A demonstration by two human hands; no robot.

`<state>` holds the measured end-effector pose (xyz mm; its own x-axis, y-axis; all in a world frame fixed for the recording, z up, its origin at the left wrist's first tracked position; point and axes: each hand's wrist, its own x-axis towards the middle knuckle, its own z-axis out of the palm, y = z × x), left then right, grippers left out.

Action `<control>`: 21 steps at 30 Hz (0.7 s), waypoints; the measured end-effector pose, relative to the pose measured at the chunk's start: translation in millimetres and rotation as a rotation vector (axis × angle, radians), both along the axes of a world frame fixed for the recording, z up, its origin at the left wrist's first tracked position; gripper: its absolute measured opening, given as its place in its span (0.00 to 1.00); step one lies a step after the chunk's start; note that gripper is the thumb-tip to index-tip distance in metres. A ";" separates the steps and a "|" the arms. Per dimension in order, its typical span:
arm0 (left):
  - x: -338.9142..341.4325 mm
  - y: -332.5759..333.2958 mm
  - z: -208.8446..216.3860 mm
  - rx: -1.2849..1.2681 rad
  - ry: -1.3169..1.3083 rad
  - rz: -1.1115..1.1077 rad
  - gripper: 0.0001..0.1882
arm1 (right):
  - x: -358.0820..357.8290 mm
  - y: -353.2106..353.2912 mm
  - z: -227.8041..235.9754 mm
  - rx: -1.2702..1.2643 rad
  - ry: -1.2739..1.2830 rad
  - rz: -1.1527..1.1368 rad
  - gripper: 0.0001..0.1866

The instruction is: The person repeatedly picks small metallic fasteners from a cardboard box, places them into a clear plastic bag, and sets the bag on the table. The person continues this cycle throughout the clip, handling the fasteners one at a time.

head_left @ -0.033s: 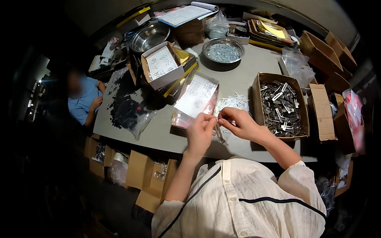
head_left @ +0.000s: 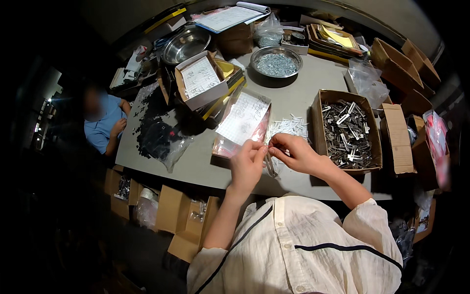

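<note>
Close together near the table's front edge, both my hands are pinched. From the fingertips of my left hand (head_left: 247, 164) a narrow metal strip (head_left: 270, 169) points down toward me. My right hand (head_left: 297, 154) has its thumb and forefinger pressed together at the strip's upper end; what lies in that pinch is too small to make out. Just beyond my fingers is a pile of small white stick-like pieces (head_left: 294, 126). An open cardboard box (head_left: 317, 125) to the right holds many slotted metal pieces (head_left: 348, 147).
Left of the white pieces, a box with pink contents bears a written sheet (head_left: 241, 120). Behind stands a steel bowl (head_left: 253, 68) of small shiny parts. Black pieces and a plastic bag (head_left: 171, 149) lie at left. A person (head_left: 105, 122) in blue sits at the left edge.
</note>
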<state>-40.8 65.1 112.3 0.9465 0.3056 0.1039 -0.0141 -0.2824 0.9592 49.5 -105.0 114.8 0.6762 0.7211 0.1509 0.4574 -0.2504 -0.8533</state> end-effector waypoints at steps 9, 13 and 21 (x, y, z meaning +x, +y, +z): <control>-11.1 30.4 -21.7 0.006 -0.102 -0.061 0.06 | -12.5 16.4 2.8 -0.026 -0.030 0.061 0.08; -10.6 47.7 -32.8 -0.250 -0.014 -0.041 0.07 | -14.6 16.7 -4.4 0.075 0.381 0.054 0.07; -25.5 70.0 -51.1 -0.583 0.050 -0.004 0.06 | -11.9 52.6 -29.7 0.321 0.708 0.104 0.11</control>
<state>-66.2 135.1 61.2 0.9472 0.2950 -0.1253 0.0355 0.2920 0.9558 37.6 -52.4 85.0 0.6208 0.7800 -0.0790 -0.2145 0.0721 -0.9741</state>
